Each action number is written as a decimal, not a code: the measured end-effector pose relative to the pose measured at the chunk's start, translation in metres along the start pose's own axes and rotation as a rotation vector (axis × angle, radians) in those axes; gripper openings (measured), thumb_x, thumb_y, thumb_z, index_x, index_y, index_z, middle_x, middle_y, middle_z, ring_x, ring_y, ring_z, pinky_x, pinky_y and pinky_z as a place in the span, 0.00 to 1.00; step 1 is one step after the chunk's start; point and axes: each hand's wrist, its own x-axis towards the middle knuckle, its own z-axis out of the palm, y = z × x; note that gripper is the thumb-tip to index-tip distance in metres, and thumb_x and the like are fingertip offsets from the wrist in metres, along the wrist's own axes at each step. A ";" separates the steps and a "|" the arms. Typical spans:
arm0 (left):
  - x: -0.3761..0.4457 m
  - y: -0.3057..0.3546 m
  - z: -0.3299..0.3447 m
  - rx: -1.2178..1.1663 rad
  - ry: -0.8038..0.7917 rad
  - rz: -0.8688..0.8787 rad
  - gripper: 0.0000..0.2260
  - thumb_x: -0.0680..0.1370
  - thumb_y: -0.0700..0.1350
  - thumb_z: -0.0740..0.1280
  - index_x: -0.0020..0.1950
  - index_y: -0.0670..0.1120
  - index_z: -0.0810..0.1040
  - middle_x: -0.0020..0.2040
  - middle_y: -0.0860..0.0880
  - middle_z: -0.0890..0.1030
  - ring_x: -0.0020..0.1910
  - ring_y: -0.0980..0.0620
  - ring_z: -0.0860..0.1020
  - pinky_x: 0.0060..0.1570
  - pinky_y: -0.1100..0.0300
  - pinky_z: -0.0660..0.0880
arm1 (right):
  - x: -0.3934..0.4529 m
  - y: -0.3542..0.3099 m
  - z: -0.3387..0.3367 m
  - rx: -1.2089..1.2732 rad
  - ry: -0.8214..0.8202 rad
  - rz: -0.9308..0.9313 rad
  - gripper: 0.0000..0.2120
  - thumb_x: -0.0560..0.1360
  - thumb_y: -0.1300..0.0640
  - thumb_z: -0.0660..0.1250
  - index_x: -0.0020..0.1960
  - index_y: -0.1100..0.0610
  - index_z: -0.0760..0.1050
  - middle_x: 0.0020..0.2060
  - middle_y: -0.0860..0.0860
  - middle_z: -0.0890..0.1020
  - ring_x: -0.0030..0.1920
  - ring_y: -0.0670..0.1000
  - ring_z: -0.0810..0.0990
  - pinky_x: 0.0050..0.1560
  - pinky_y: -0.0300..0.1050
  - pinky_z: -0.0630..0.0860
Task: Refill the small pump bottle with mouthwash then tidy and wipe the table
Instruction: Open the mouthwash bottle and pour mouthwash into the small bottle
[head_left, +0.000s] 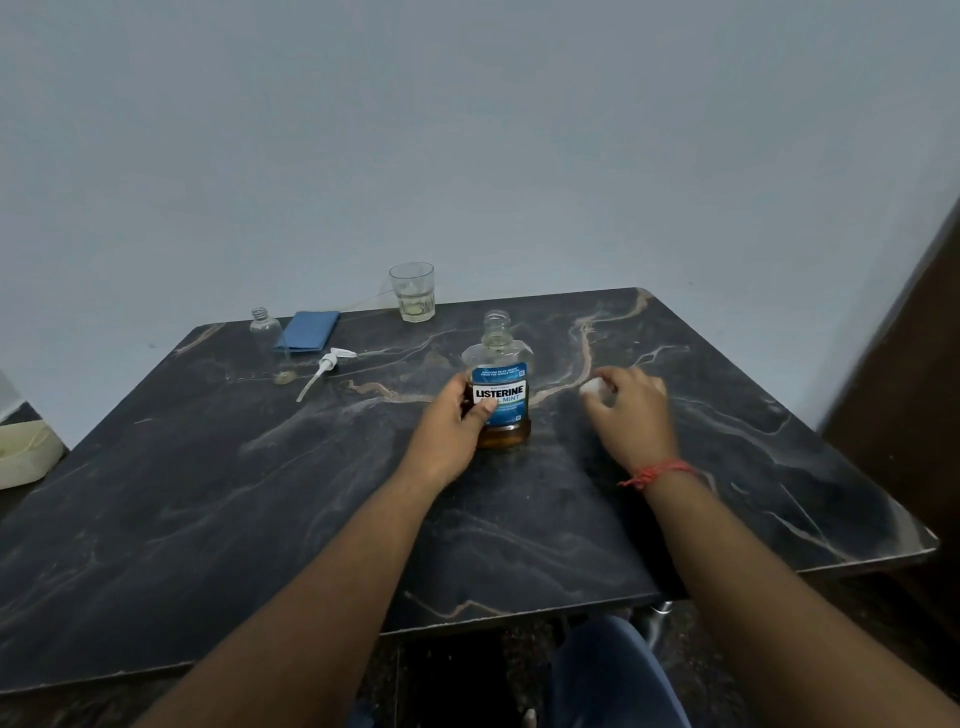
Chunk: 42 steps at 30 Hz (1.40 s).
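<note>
A clear mouthwash bottle with a blue label and amber liquid in its lower part stands uncapped in the middle of the dark marble table. My left hand grips its left side. Just right of it, my right hand rests on the table with its fingers closed around a small white cap. The small empty pump bottle stands open at the far left. Its white pump head with a long tube lies on the table beside it.
A folded blue cloth lies at the back left behind the small bottle. A drinking glass with a little pale liquid stands at the table's back edge by the wall. A cream object sits off the left edge.
</note>
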 end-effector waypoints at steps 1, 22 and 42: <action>0.004 0.001 0.005 -0.009 -0.008 0.004 0.15 0.83 0.45 0.65 0.70 0.55 0.72 0.64 0.57 0.80 0.62 0.62 0.77 0.65 0.59 0.73 | -0.001 0.003 0.000 -0.027 0.010 0.014 0.12 0.75 0.52 0.61 0.55 0.54 0.77 0.49 0.51 0.80 0.56 0.55 0.71 0.57 0.49 0.71; 0.035 0.007 0.042 -0.013 -0.030 0.018 0.16 0.83 0.45 0.64 0.71 0.51 0.72 0.65 0.55 0.80 0.64 0.58 0.77 0.69 0.51 0.73 | 0.000 0.019 0.004 0.016 -0.033 0.122 0.10 0.74 0.53 0.70 0.48 0.46 0.69 0.46 0.51 0.75 0.47 0.55 0.77 0.51 0.54 0.79; 0.001 -0.022 -0.041 0.459 0.017 0.081 0.26 0.83 0.56 0.62 0.79 0.52 0.62 0.78 0.50 0.69 0.76 0.49 0.66 0.74 0.48 0.64 | -0.003 0.019 0.001 0.138 0.135 0.008 0.19 0.74 0.53 0.68 0.63 0.52 0.69 0.59 0.51 0.76 0.61 0.49 0.71 0.56 0.43 0.69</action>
